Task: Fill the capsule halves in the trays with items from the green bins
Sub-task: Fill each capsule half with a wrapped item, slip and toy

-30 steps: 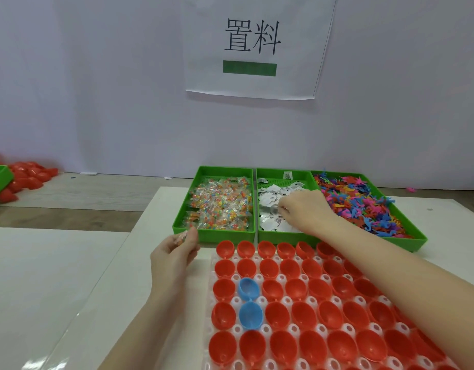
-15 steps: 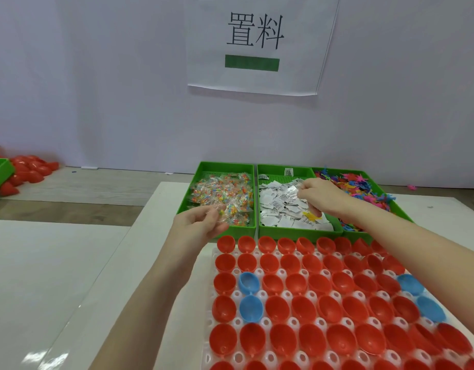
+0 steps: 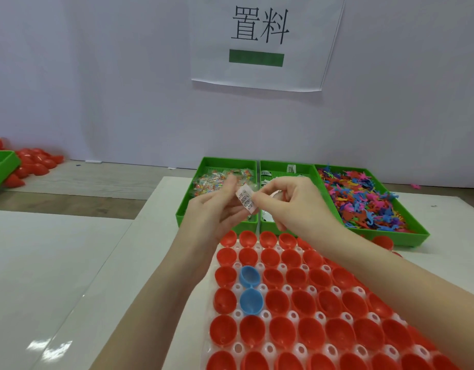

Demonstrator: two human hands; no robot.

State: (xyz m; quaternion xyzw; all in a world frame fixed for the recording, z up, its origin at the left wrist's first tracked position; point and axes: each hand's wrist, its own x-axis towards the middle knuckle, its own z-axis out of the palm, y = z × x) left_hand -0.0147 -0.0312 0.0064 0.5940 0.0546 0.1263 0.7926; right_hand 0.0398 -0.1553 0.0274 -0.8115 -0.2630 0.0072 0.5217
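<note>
Hands meeting above the far edge of the tray, between the green bins and the capsule halves. The left hand and the right hand both pinch one small printed paper slip, held in the air in front of the left bin and the middle bin; the left hand may also hold a clear wrapped sweet behind the slip, but this cannot be confirmed.

Step in hand, as judged: an item has been taken from the bins and is being passed or paired between the hands, before it goes into a cup. None of the red capsule halves in view shows any contents, nor do the two blue capsule halves near the tray's left edge, so filling appears to be at or near its start.

Next move, as judged: lower the slip into one open half, most easily in the far row just under the hands, and let go without it catching on a rim.

Hidden or unclear: the hands cover most of the middle bin and the near part of the left bin. The right bin of coloured figures lies open near the worktop's far right. The tray is cut off at the lower frame edge, and the right forearm covers several cups. Print on the slip is unreadable.
</note>
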